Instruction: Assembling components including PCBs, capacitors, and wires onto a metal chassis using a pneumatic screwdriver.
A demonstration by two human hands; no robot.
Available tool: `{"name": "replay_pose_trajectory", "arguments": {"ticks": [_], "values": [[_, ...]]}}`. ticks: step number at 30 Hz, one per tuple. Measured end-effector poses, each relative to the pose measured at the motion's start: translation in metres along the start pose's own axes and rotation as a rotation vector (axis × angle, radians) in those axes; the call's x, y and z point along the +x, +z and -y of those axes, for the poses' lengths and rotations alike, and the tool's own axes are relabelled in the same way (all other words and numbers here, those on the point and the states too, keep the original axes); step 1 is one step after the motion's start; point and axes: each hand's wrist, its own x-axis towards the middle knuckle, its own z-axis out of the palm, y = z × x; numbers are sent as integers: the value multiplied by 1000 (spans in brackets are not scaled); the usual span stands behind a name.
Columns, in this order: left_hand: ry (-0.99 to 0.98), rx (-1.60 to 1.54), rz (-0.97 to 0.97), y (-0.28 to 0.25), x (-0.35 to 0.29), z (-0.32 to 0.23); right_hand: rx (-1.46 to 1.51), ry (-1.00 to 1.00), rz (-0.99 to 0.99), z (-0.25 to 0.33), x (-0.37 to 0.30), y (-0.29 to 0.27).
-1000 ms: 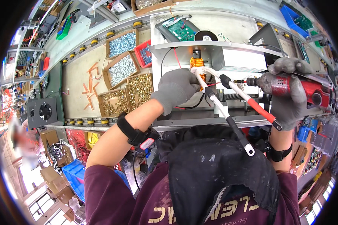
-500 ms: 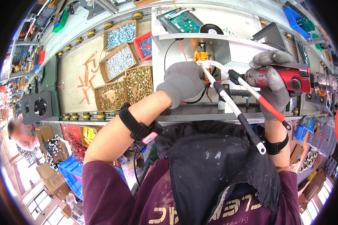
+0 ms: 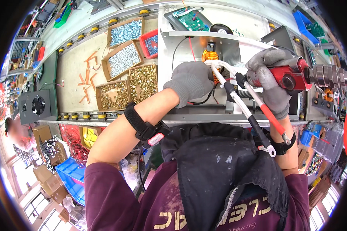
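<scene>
My left hand (image 3: 191, 80), in a grey glove, is closed beside an orange-wound coil (image 3: 211, 56) inside an open metal housing (image 3: 196, 112). Its fingertips are hidden, so what they grip cannot be told. Two thick white cables (image 3: 237, 101) run from the coil toward me, with black and red sleeves and metal lugs at their ends. My gloved right hand (image 3: 273, 79) is wrapped round a red power tool (image 3: 289, 76). The tool lies sideways above the housing's right part, its metal sockets (image 3: 329, 76) pointing right. The lugs hang over my right forearm.
Left of the housing stand cardboard boxes of brass-coloured fasteners (image 3: 144, 82) and silver fasteners (image 3: 123, 59), plus a red bin (image 3: 149, 43). Thin copper-coloured strips (image 3: 87, 79) lie farther left. A green circuit board (image 3: 191, 20) sits behind the housing. A roller rail edges the bench.
The red tool has turned in my right hand and shifted slightly left. The red-sleeved cable end has swung left and down toward my right wrist. My left hand stays by the coil.
</scene>
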Motion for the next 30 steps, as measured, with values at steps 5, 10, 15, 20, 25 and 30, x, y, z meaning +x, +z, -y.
{"name": "replay_pose_trajectory", "arguments": {"ticks": [5,10,15,20,25,30], "values": [[169,13,-162,-16,-16,10,-49,-9,57,9,3,-3],[155,-988,-138,-51,-29,5,18,-386,70,50,26,-3],[224,-1615,154,-63,-27,-27,154,-489,83,97,35,7],[206,-1711,75,-57,-28,-46,98,-578,91,102,37,19],[186,-1783,102,-56,-41,-46,93,-629,142,105,39,21],[171,-1910,120,-49,-47,-53,117,-621,139,104,37,28]]}}
